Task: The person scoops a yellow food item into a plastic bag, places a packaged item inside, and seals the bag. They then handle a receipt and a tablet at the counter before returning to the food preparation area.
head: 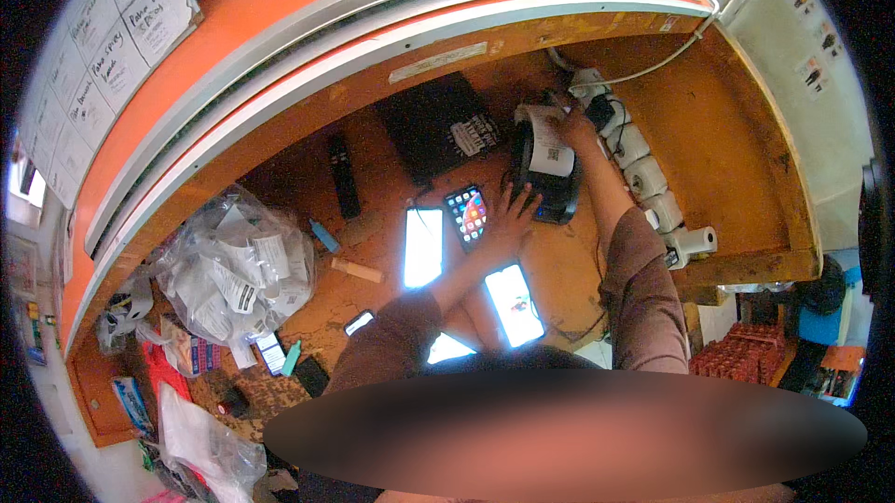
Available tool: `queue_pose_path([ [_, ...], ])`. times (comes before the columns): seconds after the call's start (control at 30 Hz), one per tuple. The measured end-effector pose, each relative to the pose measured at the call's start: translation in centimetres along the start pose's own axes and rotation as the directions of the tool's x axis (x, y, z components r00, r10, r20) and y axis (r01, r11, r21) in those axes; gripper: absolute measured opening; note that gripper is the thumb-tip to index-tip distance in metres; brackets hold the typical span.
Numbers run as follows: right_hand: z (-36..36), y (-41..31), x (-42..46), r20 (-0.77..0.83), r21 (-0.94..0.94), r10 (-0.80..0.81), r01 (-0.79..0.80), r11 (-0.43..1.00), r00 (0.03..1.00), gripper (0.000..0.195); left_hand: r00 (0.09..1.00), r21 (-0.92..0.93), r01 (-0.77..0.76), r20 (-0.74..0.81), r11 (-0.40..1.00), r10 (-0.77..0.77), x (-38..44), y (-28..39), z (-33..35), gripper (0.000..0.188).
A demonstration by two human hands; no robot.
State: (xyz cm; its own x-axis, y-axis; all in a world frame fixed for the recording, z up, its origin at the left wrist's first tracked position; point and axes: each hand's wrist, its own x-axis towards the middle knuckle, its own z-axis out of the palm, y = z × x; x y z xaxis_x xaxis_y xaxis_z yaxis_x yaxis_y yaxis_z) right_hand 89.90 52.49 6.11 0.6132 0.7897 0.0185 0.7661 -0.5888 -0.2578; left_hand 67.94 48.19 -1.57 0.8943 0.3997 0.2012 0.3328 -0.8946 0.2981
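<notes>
My right hand (pixel 579 131) is at the top of a black receipt printer (pixel 558 201), its fingers pinching the upper edge of a printed paper strip (pixel 552 153). The strip curls over the printer's top and bears writing and a code. My left hand (pixel 514 216) is spread beside the printer's near end, holding nothing. Just left of it lies a smartphone (pixel 467 215) showing app icons. A second smartphone (pixel 424 246) with a glaring white screen lies further left. Below my left hand is another lit smartphone (pixel 514 304). The fingertips of my right hand are partly blurred.
White paper rolls (pixel 645 177) line the right side, with a white cable (pixel 657 69) above. A black box (pixel 437 129) and a long black object (pixel 343 178) lie behind the phones. On the left sits a clear plastic bag (pixel 234 265) of printed slips. An orange-fronted counter edge (pixel 231 48) curves above.
</notes>
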Motion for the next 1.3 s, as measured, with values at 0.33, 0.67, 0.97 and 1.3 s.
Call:
queue_pose_path([
  [0.33,-7.0,7.1,-10.7,0.142,0.941,-0.444,0.019,0.338,0.885,0.048,0.997,0.000,-0.013,-0.072,1.000,0.013,0.6,0.3,0.3,0.061],
  [0.67,-13.8,9.9,-33.5,0.222,0.807,-0.203,-0.063,0.587,0.954,0.023,0.952,-0.479,-0.236,-0.291,0.846,0.101,0.8,6.6,-3.6,0.045],
  [0.97,-20.5,8.2,-55.5,0.162,0.655,-0.183,0.033,0.755,0.970,0.022,0.791,-0.838,-0.138,0.228,0.527,0.568,-15.7,25.7,-14.9,0.028],
  [1.3,-18.1,-2.0,-65.3,-0.183,0.437,-0.091,0.164,0.884,0.979,0.020,0.906,-0.725,-0.287,0.006,0.626,0.422,-28.1,27.4,-20.0,0.022],
])
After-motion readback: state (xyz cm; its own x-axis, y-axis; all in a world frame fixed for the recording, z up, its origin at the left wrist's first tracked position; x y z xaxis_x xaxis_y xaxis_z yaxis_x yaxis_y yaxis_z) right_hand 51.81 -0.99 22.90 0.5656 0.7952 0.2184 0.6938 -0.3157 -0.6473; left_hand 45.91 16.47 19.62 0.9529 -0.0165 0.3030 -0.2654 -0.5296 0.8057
